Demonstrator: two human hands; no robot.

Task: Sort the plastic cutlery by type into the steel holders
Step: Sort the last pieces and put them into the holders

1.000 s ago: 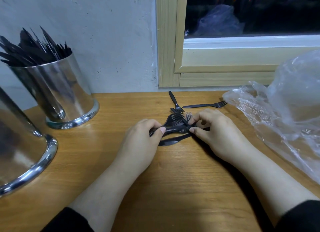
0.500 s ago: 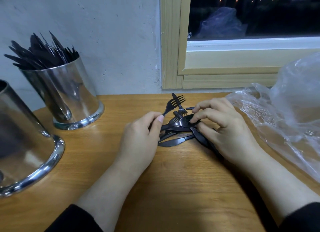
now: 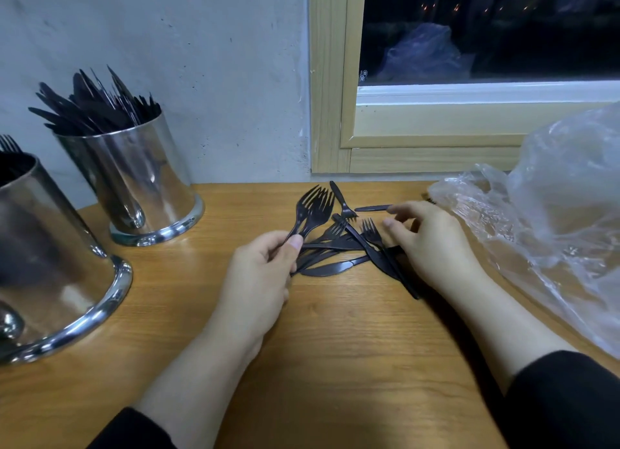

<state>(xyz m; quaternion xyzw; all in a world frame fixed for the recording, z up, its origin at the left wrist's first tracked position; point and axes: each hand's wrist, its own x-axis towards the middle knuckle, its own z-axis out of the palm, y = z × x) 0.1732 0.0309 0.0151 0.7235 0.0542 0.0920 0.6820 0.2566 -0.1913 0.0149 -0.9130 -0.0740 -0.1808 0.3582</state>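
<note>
So compared with half a second back, your left hand (image 3: pixel 260 274) has lifted its forks clear of the heap. You've now got a small bunch of black forks (image 3: pixel 313 210) pinched between thumb and curled fingers, tines fanned out and pointing up and away from you, toward the wall. Before that, the same hand was only holding one fork low against the pile. Your right hand (image 3: pixel 432 244) has let go too: it was clamped over the heap a moment ago, and now its fingers are loosely spread and gripping nothing, hovering at the right edge of the pile, with the fingertips near a lone black handle (image 3: pixel 372 208) lying toward the window.

The pile (image 3: pixel 349 250) itself sits on the wooden table (image 3: pixel 335 348) between your two hands: glossy black plastic, a crisscross of forks with a knife (image 3: pixel 330 268) lying flat along the near side and one long piece angling down toward your right wrist. One more fork (image 3: pixel 342 202) lies behind the heap, handle toward the wall.

Off to the left, well apart from the pile, the far steel holder (image 3: pixel 141 183) is stuffed with black knives, blades up. The near steel holder (image 3: pixel 50 264) shows fork tines poking over its rim at the frame's left edge. A crumpled clear plastic bag (image 3: pixel 553 213) sits on the right, just beside your right hand.
</note>
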